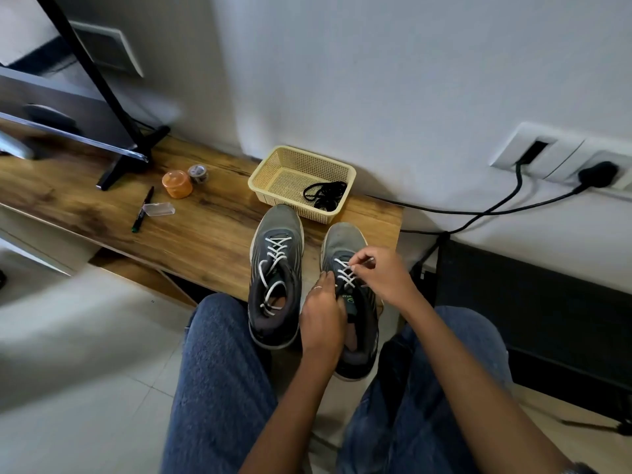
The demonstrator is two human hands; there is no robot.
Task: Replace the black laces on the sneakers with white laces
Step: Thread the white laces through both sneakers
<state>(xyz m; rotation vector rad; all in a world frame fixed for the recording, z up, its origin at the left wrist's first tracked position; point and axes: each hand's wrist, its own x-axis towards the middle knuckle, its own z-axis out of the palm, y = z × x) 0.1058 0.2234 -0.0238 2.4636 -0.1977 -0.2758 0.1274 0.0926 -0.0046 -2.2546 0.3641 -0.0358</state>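
Two sneakers (277, 275); tongue lettering unreadable; right hand (383, 273) pinches white lace (345, 273).

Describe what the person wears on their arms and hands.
Both forearms are bare, with no sleeves in view. The left hand has a thin ring on one finger. The right hand shows no ring. Something dark, perhaps a watch, sits at the frame's bottom edge.

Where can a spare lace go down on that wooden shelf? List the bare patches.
Bare wood lies between the pen and the left sneaker, and left of the orange jar. It is crowded around the basket and both sneakers.
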